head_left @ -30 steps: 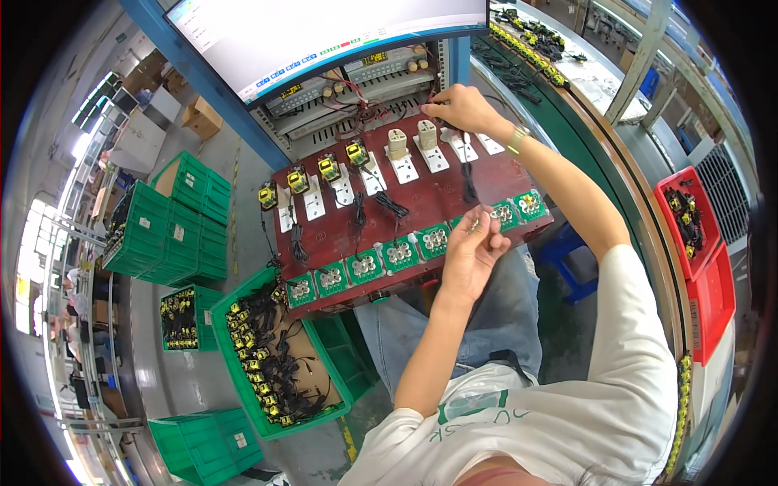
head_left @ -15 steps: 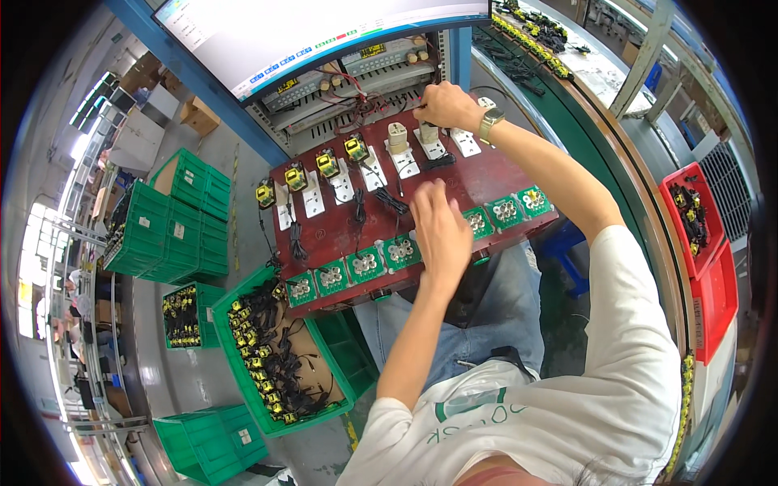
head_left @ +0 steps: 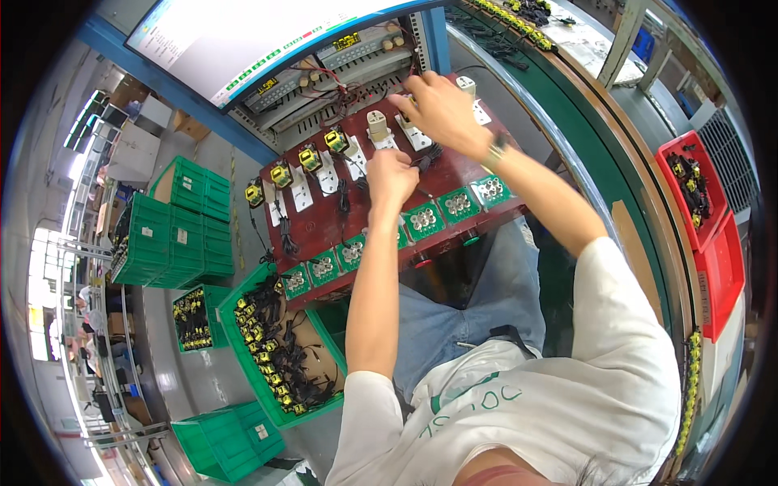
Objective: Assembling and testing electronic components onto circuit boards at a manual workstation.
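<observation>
My right hand [head_left: 442,113] is bent over a white socket plate [head_left: 419,138] at the back of a dark red bench [head_left: 478,166]. Its fingers curl down around something they mostly hide. Close by, my left hand [head_left: 392,176] is closed, its fingertips at a bundled black cable [head_left: 428,158]. A beige socket adapter [head_left: 377,125] stands just behind the left hand, and another beige socket adapter [head_left: 466,86] is beyond the right hand. To the left, several small yellow-wrapped circuit boards, such as this yellow board [head_left: 335,140], sit on white plates with black leads hanging forward.
Green boards with round metal contacts [head_left: 423,221] line the bench's front edge. A monitor [head_left: 259,40] hangs above racked instruments [head_left: 336,55]. Left of my legs, a green crate [head_left: 304,413] holds yellow boards and black cables. Red bins [head_left: 720,279] stand at the right, past a conveyor.
My left hand has moved back and left from the front green boards to the black cable, closing its fingers. My right hand remains over the back sockets, its fingers shifted. The whole view has shifted slightly.
</observation>
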Available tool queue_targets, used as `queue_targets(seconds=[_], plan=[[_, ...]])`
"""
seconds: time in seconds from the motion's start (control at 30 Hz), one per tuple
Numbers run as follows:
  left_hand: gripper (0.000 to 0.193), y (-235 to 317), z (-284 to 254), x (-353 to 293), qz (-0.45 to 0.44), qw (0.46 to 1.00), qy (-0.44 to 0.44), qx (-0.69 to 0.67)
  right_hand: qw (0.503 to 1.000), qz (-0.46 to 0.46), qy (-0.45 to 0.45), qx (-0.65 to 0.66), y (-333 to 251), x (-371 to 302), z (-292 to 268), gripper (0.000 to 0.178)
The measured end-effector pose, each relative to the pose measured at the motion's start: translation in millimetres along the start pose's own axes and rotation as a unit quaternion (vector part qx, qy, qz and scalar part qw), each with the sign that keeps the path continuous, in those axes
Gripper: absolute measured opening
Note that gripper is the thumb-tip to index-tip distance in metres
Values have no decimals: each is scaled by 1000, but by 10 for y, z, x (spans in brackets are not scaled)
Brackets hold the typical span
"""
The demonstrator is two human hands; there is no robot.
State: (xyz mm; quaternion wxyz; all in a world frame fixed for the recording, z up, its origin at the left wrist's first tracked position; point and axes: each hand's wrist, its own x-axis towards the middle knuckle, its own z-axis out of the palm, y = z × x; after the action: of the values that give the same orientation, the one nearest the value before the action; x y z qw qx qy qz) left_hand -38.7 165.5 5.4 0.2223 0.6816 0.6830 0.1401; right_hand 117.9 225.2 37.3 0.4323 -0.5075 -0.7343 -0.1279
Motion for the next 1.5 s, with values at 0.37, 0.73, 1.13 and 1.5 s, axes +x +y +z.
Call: queue_targets(seconds=[0.37,0.73,1.13,1.5], plan=[[29,431,-123,-256,80,799,-82,-590,768,245,-384,450,277,-693,-1103,26],[20,258,-576,517,167,959,185,138,812,205,-357,414,346,-1027,-999,11],[29,-95,-681,1161,218,947,53,229,901,8,-358,245,254,-939,-902,11],[43,-307,-650,1325,264,941,83,195,893,15,-357,272,342,-1065,-894,15]])
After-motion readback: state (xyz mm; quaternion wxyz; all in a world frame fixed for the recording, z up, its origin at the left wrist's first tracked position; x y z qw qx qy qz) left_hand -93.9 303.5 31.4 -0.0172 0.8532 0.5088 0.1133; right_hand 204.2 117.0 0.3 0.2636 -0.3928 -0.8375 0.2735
